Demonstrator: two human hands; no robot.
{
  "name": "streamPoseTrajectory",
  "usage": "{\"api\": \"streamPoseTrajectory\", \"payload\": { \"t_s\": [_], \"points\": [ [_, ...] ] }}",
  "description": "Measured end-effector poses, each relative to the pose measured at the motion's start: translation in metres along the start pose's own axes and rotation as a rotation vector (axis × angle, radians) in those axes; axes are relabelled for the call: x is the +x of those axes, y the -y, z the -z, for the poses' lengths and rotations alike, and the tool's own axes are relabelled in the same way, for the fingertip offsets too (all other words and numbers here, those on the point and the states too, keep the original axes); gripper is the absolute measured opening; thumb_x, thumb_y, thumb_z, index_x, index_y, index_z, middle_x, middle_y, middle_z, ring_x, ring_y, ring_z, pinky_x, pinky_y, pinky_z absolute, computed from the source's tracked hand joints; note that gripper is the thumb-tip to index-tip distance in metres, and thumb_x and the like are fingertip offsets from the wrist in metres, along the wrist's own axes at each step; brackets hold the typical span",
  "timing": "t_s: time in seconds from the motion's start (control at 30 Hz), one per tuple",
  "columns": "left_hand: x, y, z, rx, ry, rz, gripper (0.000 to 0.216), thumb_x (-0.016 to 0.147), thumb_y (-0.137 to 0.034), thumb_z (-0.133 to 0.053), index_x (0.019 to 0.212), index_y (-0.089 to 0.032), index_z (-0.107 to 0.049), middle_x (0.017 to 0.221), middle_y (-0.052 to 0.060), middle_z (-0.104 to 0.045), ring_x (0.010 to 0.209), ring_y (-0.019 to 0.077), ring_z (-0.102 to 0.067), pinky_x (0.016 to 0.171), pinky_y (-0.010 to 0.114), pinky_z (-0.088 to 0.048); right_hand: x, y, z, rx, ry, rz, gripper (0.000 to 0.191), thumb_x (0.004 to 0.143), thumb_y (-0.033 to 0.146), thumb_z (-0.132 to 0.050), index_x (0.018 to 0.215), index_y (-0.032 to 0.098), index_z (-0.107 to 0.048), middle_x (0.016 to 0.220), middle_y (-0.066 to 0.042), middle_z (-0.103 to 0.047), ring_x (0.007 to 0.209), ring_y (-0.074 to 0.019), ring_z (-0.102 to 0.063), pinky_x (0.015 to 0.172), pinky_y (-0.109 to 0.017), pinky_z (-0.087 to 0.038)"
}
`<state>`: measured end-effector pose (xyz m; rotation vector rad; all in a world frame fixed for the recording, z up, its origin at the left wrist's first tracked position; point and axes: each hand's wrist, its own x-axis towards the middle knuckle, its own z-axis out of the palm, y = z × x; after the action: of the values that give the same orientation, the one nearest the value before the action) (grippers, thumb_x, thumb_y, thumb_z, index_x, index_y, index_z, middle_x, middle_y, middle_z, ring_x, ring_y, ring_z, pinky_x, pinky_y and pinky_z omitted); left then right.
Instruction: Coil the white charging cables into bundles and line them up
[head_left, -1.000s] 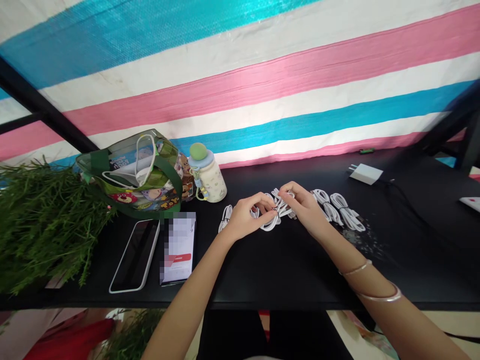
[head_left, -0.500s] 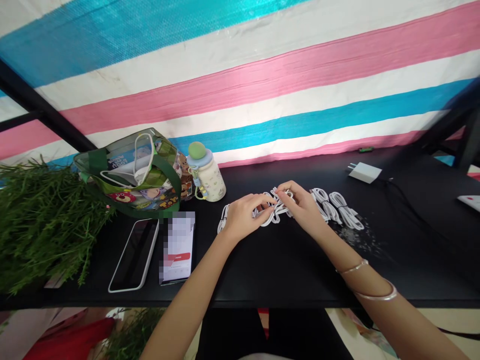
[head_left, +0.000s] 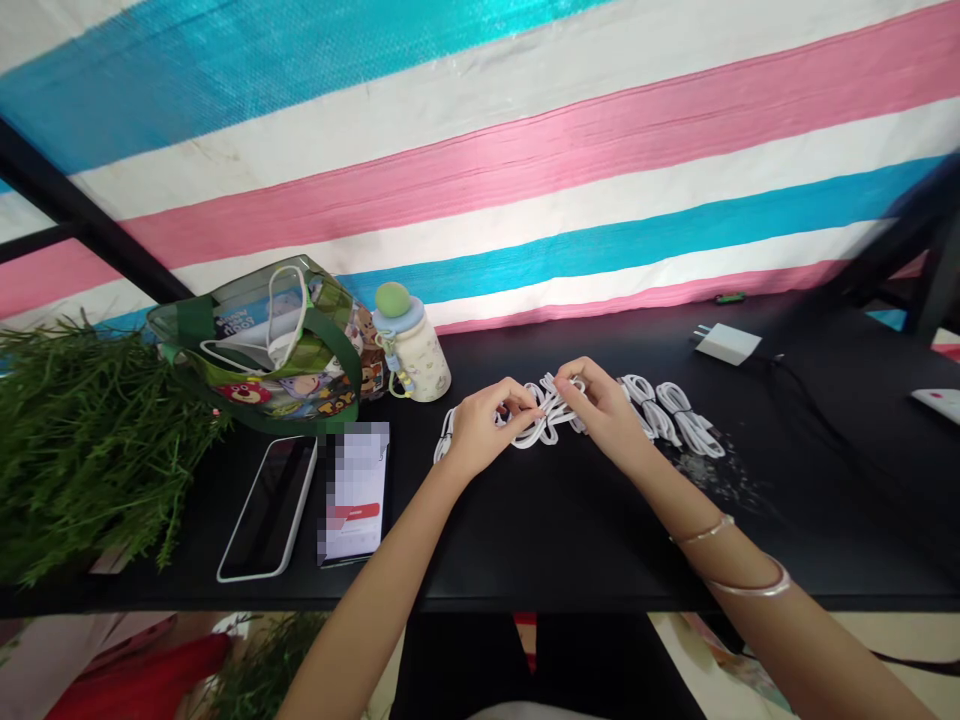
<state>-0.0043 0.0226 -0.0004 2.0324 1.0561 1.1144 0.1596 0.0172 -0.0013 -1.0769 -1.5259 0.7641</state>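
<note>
A coiled white cable [head_left: 551, 425] lies on the black tabletop between my two hands. My left hand [head_left: 484, 425] is at its left side, thumb and forefinger pinched together against the middle of the coil; whatever is in the pinch is too small to make out. From the right, my right hand [head_left: 606, 412] grips the coil between thumb and fingers. Another white cable bundle [head_left: 444, 436] shows partly behind my left hand. Right of my right hand lie more tied bundles, among them a white cable bundle [head_left: 688, 420] with a dark tie round its middle.
A white plug adapter [head_left: 727, 343] with a black cord sits at the back right. Toward the left stand a cream bottle [head_left: 421, 365], a green printed bag [head_left: 300, 390] and leafy greenery [head_left: 90, 450]. Two phones lie in front, a white-edged phone [head_left: 268, 510] and a lit phone [head_left: 356, 515].
My left thumb and forefinger, apart before, have come together in a pinch at the coil. My right hand keeps its hold with little movement.
</note>
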Motion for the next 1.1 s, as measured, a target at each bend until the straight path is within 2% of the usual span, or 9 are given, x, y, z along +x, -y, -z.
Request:
{"api": "streamPoseTrajectory", "payload": {
  "t_s": [0.1, 0.3, 0.5, 0.7, 0.9, 1.1],
  "points": [
    [0.001, 0.001, 0.000, -0.112, -0.016, 0.044, 0.012, 0.078, -0.021, -0.063, 0.067, -0.019, -0.057, 0.069, -0.003, -0.064, 0.064, 0.0102, -0.059, 0.061, 0.020, -0.045, 0.000, 0.001, 0.000, 0.027, 0.006, 0.012, 0.020, 0.081, 0.040, -0.055, 0.071, 0.023, -0.051, 0.062, 0.005, -0.041, 0.049, -0.0102, -0.033, 0.050, -0.028, -0.033],
    [0.003, 0.008, -0.001, -0.284, -0.069, 0.168, 0.021, 0.077, -0.035, -0.062, 0.068, -0.019, -0.052, 0.062, -0.004, -0.054, 0.055, 0.0085, -0.052, 0.050, 0.018, -0.042, 0.000, 0.000, -0.001, 0.052, 0.008, 0.023, 0.021, 0.081, 0.042, -0.058, 0.075, 0.022, -0.053, 0.068, 0.003, -0.048, 0.053, -0.0112, -0.040, 0.052, -0.028, -0.036],
    [0.004, 0.005, 0.006, -0.556, 0.133, 0.332, 0.043, 0.069, -0.056, -0.067, 0.069, -0.020, -0.044, 0.058, -0.006, -0.051, 0.045, 0.0077, -0.047, 0.037, 0.018, -0.040, 0.001, 0.000, 0.000, 0.154, 0.069, 0.009, 0.028, 0.076, 0.049, -0.065, 0.076, 0.023, -0.055, 0.070, 0.002, -0.051, 0.059, -0.0130, -0.046, 0.056, -0.028, -0.039],
    [0.004, 0.000, 0.008, -0.650, 0.204, 0.403, 0.048, 0.066, -0.057, -0.070, 0.067, -0.019, -0.041, 0.055, -0.007, -0.052, 0.046, 0.0059, -0.048, 0.041, 0.016, -0.038, 0.000, 0.004, 0.002, 0.399, 0.081, -0.146, 0.041, 0.067, 0.061, -0.069, 0.075, 0.024, -0.054, 0.064, 0.004, -0.050, 0.057, -0.0119, -0.047, 0.055, -0.026, -0.042],
    [0.005, 0.000, 0.008, -0.671, 0.214, 0.454, 0.050, 0.061, -0.053, -0.075, 0.066, -0.019, -0.039, 0.062, -0.006, -0.057, 0.055, 0.0060, -0.056, 0.053, 0.017, -0.045, 0.002, 0.000, 0.001, 0.527, -0.062, -0.212, 0.046, 0.058, 0.062, -0.075, 0.073, 0.025, -0.053, 0.065, 0.004, -0.051, 0.059, -0.0124, -0.051, 0.055, -0.026, -0.050],
    [0.005, -0.001, 0.009, -0.634, 0.203, 0.479, 0.043, 0.068, -0.050, -0.071, 0.068, -0.019, -0.041, 0.069, -0.004, -0.062, 0.058, 0.0067, -0.058, 0.057, 0.020, -0.050, 0.005, -0.007, -0.001, 0.486, -0.288, -0.176, 0.045, 0.056, 0.061, -0.076, 0.072, 0.025, -0.053, 0.065, 0.005, -0.048, 0.061, -0.0120, -0.050, 0.057, -0.027, -0.055]
  ]
}}
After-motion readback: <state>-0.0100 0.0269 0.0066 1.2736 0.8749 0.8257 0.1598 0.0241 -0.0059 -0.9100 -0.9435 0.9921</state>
